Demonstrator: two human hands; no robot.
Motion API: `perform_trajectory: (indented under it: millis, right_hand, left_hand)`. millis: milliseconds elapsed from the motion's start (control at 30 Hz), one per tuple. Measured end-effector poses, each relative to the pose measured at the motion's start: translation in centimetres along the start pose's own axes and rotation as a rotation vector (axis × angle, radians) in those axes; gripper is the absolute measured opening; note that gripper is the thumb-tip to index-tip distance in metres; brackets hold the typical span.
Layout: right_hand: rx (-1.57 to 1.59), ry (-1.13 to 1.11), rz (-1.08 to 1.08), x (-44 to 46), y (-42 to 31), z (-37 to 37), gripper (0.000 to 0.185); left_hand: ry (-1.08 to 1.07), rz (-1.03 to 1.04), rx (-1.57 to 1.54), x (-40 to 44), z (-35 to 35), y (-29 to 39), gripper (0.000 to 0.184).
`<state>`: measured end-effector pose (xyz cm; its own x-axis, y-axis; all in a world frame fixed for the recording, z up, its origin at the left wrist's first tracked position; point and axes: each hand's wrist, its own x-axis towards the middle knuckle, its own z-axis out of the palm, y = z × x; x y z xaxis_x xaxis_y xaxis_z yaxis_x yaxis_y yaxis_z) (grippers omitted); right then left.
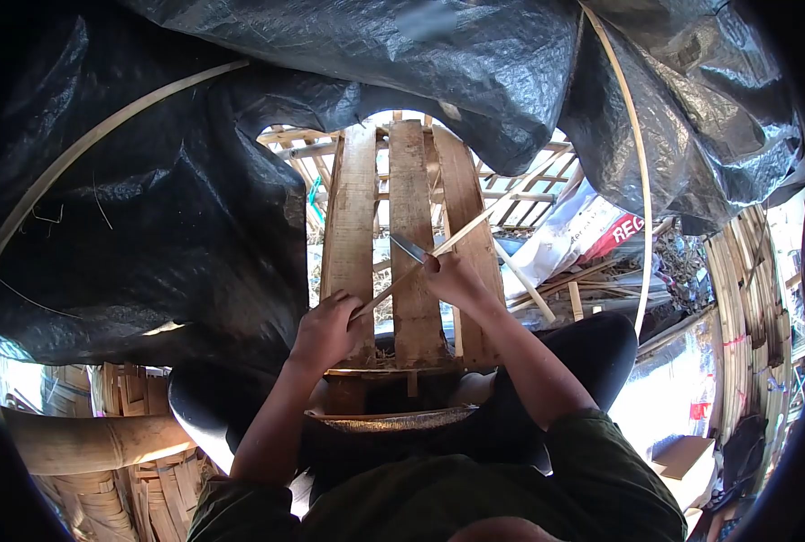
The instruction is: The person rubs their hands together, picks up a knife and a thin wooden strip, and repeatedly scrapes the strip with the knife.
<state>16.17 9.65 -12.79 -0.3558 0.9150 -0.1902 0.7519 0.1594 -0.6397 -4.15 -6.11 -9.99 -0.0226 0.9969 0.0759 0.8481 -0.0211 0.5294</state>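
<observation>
My left hand (325, 332) is closed around the lower end of a long, thin bamboo strip (465, 231). The strip slants up to the right, past my right hand (455, 280), toward the opening. In that right hand is a knife (409, 248), its short grey blade pointing up and left above the planks; the handle is hidden by my fingers. The blade lies close to the strip, but I cannot tell whether its edge touches it. Beneath both hands, three long wooden planks (412, 316) run away from me.
Black plastic sheeting (402, 54) hangs overhead and down the left. A bent bamboo strip (639, 144) curves down on the right. Beyond lie a white sack with red print (612, 237) and loose sticks. A thick bamboo pole (104, 443) is at lower left; bundled strips (750, 307) stand right.
</observation>
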Motion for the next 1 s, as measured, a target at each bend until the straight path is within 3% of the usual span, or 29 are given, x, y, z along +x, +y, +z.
perform_trajectory:
  millis: [100,167,233,300,400,533,633,933,1000]
  right_hand:
    - [0.001,0.01,-0.018,-0.1,0.0,-0.1,0.043]
    - [-0.063,-0.018,0.08,0.0,-0.1,-0.6,0.041]
    - [-0.048,-0.037,0.083,0.2,0.0,-1.8,0.044]
    - [-0.068,0.011,0.023,0.5,1.6,-2.3,0.045]
    - [-0.008,0.0,0.16,0.6,1.3,-5.0,0.045]
    - [-0.063,0.262,-0.064,4.6,8.2,-3.2,0.046]
    - [-0.206,0.336,0.02,4.8,7.1,-3.1,0.051]
    - [-0.052,0.026,0.257,3.7,3.2,-3.6,0.056]
    - [-0.232,0.239,0.013,4.0,4.4,-1.1,0.055]
  left_hand:
    - [0.047,0.024,-0.028,-0.2,0.6,0.0,0.014]
    - [0.062,0.045,-0.036,-0.2,1.2,-0.3,0.014]
    - [0.104,0.179,0.014,0.2,2.2,-1.1,0.013]
    - [0.126,0.181,-0.009,0.5,2.8,-1.2,0.013]
    - [0.148,0.192,-0.037,1.1,3.2,-1.1,0.015]
    - [0.143,0.199,0.001,1.7,4.2,-1.3,0.017]
    - [0.152,0.189,0.03,1.9,4.4,-1.2,0.016]
    - [0.114,0.216,0.001,2.5,4.6,-1.8,0.011]
    - [0.129,0.219,-0.011,2.6,5.0,-2.2,0.01]
